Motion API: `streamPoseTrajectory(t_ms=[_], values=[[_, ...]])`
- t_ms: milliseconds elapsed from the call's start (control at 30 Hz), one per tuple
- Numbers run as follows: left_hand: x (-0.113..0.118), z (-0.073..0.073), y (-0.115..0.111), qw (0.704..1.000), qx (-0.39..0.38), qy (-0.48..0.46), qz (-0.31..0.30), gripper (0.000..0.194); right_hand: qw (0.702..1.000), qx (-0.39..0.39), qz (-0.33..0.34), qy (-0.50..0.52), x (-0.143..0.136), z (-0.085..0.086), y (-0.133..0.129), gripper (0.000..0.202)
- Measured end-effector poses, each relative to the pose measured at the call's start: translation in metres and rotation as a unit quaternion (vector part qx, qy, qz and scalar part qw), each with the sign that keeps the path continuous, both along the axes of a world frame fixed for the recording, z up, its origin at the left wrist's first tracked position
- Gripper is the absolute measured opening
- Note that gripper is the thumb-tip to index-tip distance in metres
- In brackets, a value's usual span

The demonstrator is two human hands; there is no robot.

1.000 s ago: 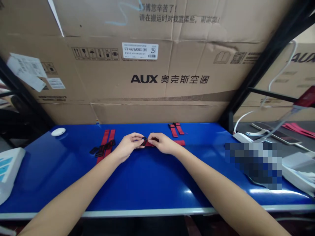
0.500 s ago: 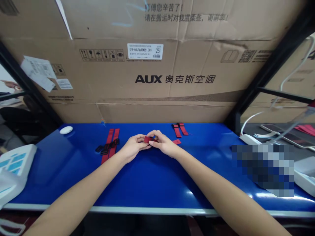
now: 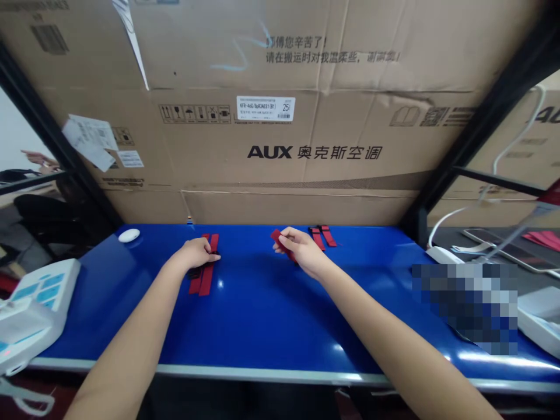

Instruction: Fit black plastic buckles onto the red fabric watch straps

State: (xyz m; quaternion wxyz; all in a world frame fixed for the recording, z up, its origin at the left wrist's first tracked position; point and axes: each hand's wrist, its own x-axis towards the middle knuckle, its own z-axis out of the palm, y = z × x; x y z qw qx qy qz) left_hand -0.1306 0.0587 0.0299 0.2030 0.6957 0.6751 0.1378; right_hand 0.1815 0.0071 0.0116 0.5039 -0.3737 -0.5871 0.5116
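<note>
On the left part of the blue table lie red straps [image 3: 205, 283] side by side, with black buckles [image 3: 195, 272] across them. My left hand [image 3: 195, 254] is over these straps, thumb and fingers closing around a black buckle [image 3: 214, 252] that is mostly covered. A short red strap [image 3: 283, 244] is pinched between the thumb and fingers of my right hand [image 3: 304, 249], raised a little above the middle of the table. Part of that strap is hidden by the hand. Behind my right hand lie two red straps with black buckles [image 3: 322, 235].
A large cardboard box [image 3: 210, 157] stands behind the blue table [image 3: 245, 326], between black frame posts. A white device [image 3: 52, 291] and a white oval object [image 3: 129, 235] are at left. To the right are a blurred-out object [image 3: 472, 309], a white cable and a phone.
My left hand has let go of the red strap and moved left onto the straps and buckles. My right hand keeps the strap and has shifted slightly right. The view has tilted up.
</note>
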Motion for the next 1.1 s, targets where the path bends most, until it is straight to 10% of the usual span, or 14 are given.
streamPoseTrajectory(t_ms=[300,1100], values=[[0.009,-0.005,-0.001,0.999,-0.004,-0.041,-0.029,0.025,0.970,-0.077,0.068,-0.221,-0.018,0.003,0.002,0.011],[-0.034,0.013,-0.012,0.995,-0.073,0.050,-0.051,0.030,0.978,-0.034,0.065,-0.196,-0.017,-0.026,-0.001,0.011]])
